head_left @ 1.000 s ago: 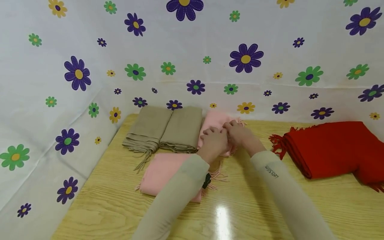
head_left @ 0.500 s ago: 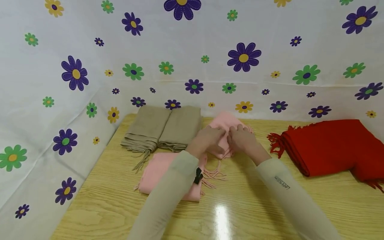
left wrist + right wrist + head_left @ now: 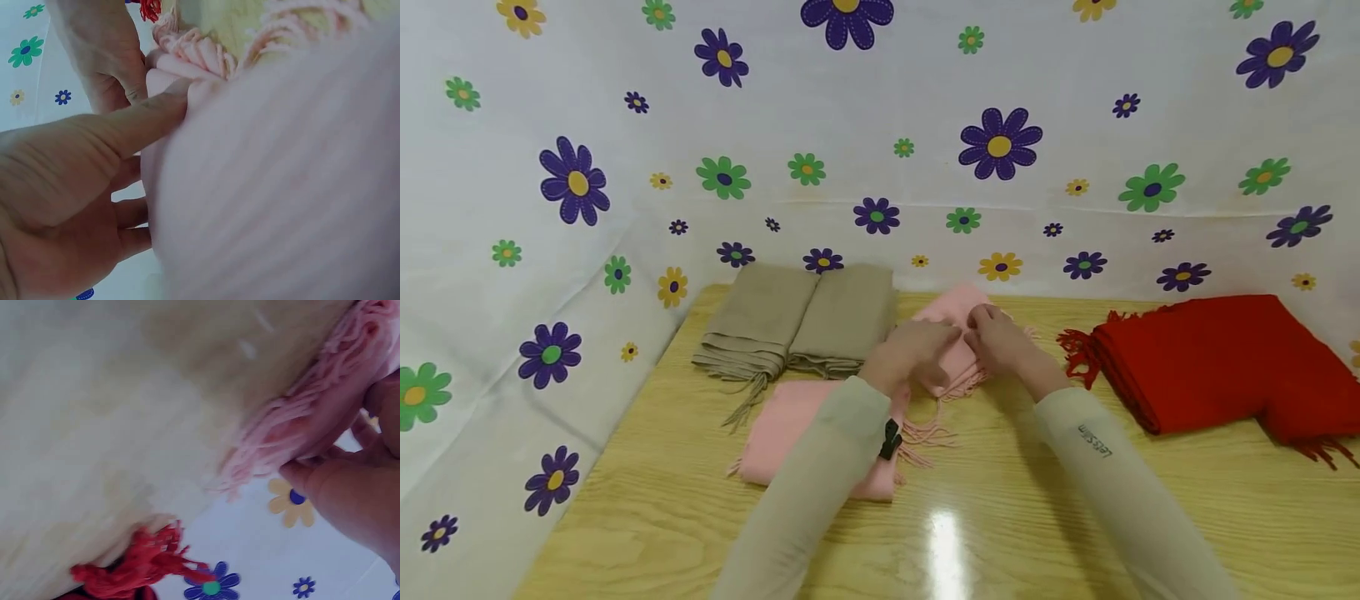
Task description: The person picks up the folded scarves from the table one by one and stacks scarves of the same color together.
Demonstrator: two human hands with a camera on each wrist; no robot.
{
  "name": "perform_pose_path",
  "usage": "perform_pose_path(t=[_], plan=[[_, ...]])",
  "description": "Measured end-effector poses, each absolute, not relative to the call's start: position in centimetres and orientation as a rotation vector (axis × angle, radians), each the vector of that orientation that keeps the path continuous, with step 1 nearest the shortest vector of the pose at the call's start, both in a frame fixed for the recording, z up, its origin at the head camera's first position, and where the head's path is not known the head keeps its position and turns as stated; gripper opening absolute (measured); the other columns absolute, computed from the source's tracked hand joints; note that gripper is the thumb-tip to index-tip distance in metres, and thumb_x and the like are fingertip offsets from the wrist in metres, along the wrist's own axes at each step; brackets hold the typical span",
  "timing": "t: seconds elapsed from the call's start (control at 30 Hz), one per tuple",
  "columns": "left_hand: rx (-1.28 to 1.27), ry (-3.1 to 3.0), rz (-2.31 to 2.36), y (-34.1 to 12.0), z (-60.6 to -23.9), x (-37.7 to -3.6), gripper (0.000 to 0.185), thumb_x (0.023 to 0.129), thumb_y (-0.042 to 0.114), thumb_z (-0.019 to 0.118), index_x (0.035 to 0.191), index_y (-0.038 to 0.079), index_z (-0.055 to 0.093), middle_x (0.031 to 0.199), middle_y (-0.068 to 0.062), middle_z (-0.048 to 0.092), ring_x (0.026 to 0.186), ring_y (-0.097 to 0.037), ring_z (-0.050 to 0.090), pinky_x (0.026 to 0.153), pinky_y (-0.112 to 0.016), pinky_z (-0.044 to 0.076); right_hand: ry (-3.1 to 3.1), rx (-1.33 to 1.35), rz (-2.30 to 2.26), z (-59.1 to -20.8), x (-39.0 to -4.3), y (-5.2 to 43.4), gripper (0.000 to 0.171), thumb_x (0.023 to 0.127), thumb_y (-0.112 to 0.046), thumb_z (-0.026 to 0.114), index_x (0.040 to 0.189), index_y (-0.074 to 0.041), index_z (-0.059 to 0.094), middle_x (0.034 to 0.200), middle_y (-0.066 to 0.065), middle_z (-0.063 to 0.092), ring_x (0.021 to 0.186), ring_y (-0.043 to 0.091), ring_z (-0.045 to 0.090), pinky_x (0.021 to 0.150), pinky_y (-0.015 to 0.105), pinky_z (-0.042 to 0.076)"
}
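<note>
Far pink scarf (image 3: pixel 953 333): folded, on desk (image 3: pixel 1075 500) near back edge, between beige scarves (image 3: pixel 805 321) and red scarf (image 3: pixel 1217 358); fringe (image 3: pixel 958 387) spilling over near edge. Just beside right-hand beige scarf; well apart from red scarf.

Left hand (image 3: pixel 910 354): resting on left part of far pink scarf, fingers extended and pressed flat against cloth. Left wrist view: fingers (image 3: pixel 134 125) laid straight along scarf (image 3: pixel 281 187) fold, remaining fingers loosely bent beneath, nothing clamped. Hand not closed on cloth.

Right hand (image 3: pixel 1000 337): on right part of same scarf, fingertips close to those of left hand. Right wrist view: fingers (image 3: pixel 325 475) curled against fringed edge of scarf (image 3: pixel 306 419), cloth pinched between thumb and fingers. Hand closed on scarf.

Near pink scarf (image 3: pixel 805 437): folded, flat on desk just in front of beige scarves, partly hidden under left sleeve (image 3: pixel 820 492); fringe (image 3: pixel 925 433) at right end. Not touched by either hand.

Beige scarves: two folded pieces side by side at back left corner of desk, touching each other, fringe hanging from left piece.

Red scarf: folded, at right side of desk, fringe toward centre; red fringe (image 3: pixel 137 562) also visible in right wrist view.

Flower-print sheet (image 3: pixel 880 125): behind and left of desk.
</note>
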State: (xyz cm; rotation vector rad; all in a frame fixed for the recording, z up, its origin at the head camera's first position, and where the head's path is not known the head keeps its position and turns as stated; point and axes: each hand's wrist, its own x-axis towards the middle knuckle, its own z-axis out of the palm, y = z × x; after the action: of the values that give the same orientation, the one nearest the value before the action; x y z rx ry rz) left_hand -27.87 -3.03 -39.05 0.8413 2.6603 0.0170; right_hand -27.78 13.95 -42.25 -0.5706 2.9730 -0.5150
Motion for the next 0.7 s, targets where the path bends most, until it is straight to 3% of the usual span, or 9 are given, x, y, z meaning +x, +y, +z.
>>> perform_pose_path(t=[0.17,0.37,0.47,0.7], plan=[[0.841,2.688,-0.016,-2.7,-39.4,-27.5,0.08,0.091,0.035,0.072,0.156,0.015,0.031,0.163,-0.008,0.024,0.147,-0.033,0.027,0.116,-0.048,0.029,2.867,-0.555,-0.567,-42.7,-28.2,14.6,0.053,0.107,-0.019,0.039,0.155,-0.001,0.026,0.154,0.035,0.023,0.137,0.058,0.027,0.111,0.064,0.026],[0.514,2.796,-0.074,-2.1,-39.6,-25.9,0.077,0.091,0.043,0.07,0.156,0.03,0.031,0.155,-0.025,0.027,0.136,-0.047,0.035,0.104,-0.058,0.038,2.838,-0.559,-0.518,-42.3,-28.5,14.1,0.053,0.107,-0.021,0.036,0.155,-0.002,0.027,0.154,0.035,0.022,0.137,0.06,0.025,0.111,0.065,0.024],[0.437,2.814,-0.066,-1.8,-39.5,-25.5,0.076,0.093,0.044,0.067,0.158,0.032,0.027,0.153,-0.035,0.024,0.132,-0.055,0.035,0.103,-0.059,0.039,2.829,-0.53,-0.523,-42.1,-28.5,14.2,0.053,0.107,-0.021,0.036,0.156,-0.003,0.026,0.155,0.036,0.02,0.139,0.059,0.023,0.111,0.066,0.023],[0.469,2.755,-0.051,-1.8,-39.4,-25.7,0.075,0.095,0.042,0.065,0.158,0.032,0.025,0.155,-0.035,0.021,0.135,-0.054,0.033,0.105,-0.059,0.037,2.794,-0.48,-0.548,-42.6,-28.6,14.7,0.054,0.107,-0.024,0.033,0.158,-0.007,0.022,0.158,0.034,0.013,0.142,0.058,0.016,0.111,0.068,0.021]])
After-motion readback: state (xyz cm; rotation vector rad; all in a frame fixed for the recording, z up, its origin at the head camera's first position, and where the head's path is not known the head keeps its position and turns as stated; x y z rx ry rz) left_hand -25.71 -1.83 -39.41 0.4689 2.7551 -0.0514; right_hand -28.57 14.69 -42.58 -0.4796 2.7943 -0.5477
